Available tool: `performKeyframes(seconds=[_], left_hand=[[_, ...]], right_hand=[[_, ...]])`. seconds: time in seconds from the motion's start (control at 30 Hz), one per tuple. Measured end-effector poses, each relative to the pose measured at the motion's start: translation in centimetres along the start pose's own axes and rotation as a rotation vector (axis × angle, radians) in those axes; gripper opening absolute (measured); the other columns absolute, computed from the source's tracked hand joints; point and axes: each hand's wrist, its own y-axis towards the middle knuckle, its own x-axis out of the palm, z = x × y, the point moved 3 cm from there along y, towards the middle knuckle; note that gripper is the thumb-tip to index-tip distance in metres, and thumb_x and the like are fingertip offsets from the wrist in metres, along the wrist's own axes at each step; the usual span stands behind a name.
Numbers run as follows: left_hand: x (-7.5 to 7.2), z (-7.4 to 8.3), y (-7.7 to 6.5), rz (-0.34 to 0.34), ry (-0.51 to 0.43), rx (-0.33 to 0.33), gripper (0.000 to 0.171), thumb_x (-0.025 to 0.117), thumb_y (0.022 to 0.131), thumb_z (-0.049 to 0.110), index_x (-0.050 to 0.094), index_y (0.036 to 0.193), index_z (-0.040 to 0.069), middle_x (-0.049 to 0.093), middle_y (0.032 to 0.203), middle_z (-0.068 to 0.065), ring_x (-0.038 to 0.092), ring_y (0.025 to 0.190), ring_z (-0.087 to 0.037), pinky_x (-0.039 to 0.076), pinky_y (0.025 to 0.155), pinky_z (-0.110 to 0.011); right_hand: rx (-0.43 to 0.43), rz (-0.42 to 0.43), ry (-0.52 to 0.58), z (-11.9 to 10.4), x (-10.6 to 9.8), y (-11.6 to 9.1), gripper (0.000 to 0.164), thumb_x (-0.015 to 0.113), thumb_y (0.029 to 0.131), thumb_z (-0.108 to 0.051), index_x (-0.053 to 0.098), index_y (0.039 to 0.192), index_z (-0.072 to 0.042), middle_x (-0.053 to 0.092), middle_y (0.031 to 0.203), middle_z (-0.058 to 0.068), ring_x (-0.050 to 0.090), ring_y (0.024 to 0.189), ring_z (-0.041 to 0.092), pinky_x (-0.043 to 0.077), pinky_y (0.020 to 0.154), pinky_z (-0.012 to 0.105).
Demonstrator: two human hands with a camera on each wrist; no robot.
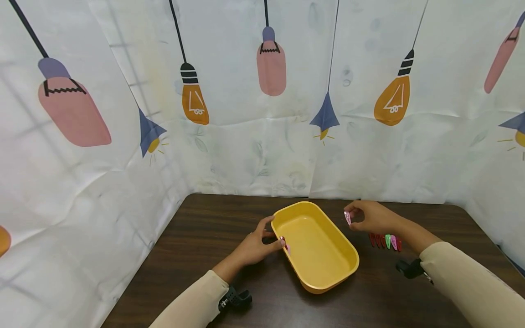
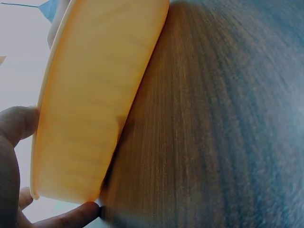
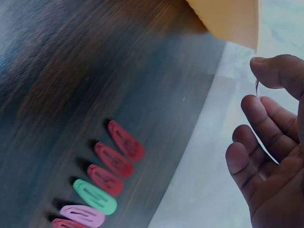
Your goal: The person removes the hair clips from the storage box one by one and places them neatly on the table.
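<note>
My left hand (image 1: 256,246) holds the left side of a yellow plastic tub (image 1: 324,255), thumb at the rim and fingers spread along its outer wall. In the left wrist view, one fingertip reaches the tub's lower edge by the table. Just inside the tub, beside my thumb, lie red and pink hair clips (image 1: 288,249), partly hidden. Off the tub's right side, my right hand (image 1: 375,217) pinches a pink snap hair clip (image 1: 347,218) between thumb and fingertip, raised above the table. The right wrist view shows this clip as a thin edge.
A row of hair clips, with red ones (image 3: 126,141), a green one (image 3: 95,196) and a pink one (image 3: 83,216), lies on the dark wooden table (image 1: 197,237) below my right wrist. A printed white sheet (image 1: 246,155) hangs behind the table's far edge.
</note>
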Motion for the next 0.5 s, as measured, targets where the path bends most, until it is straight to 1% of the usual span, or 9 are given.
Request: performKeyframes(seconds=[0.23, 0.33, 0.5], left_hand=[[0.0, 0.1, 0.0, -0.003, 0.005, -0.006, 0.088, 0.067, 0.091, 0.064, 0.024, 0.161, 0.033, 0.065, 0.135, -0.008, 0.058, 0.127, -0.039, 0.044, 0.101, -0.061], [-0.1, 0.1, 0.0, -0.005, 0.002, -0.004, 0.089, 0.067, 0.091, 0.064, 0.024, 0.161, 0.032, 0.065, 0.135, -0.009, 0.058, 0.126, -0.040, 0.044, 0.101, -0.062], [-0.1, 0.1, -0.1, -0.009, 0.001, -0.002, 0.090, 0.066, 0.090, 0.066, 0.023, 0.161, 0.032, 0.064, 0.136, -0.010, 0.058, 0.126, -0.040, 0.044, 0.101, -0.062]], right_hand=[[0.026, 0.028, -0.008, 1.4, 0.1, -0.9, 0.052, 0.080, 0.091, -0.029, 0.063, 0.134, -0.004, 0.067, 0.118, 0.006, 0.063, 0.111, 0.031, 0.054, 0.090, 0.053], [0.023, 0.040, -0.008, 1.9, 0.1, -1.3, 0.051, 0.079, 0.091, -0.026, 0.063, 0.133, -0.003, 0.067, 0.119, 0.007, 0.063, 0.110, 0.032, 0.055, 0.089, 0.053], [0.033, 0.057, -0.015, 2.8, 0.1, -2.0, 0.051, 0.079, 0.092, -0.027, 0.062, 0.133, -0.003, 0.067, 0.122, 0.010, 0.063, 0.111, 0.033, 0.055, 0.088, 0.053]])
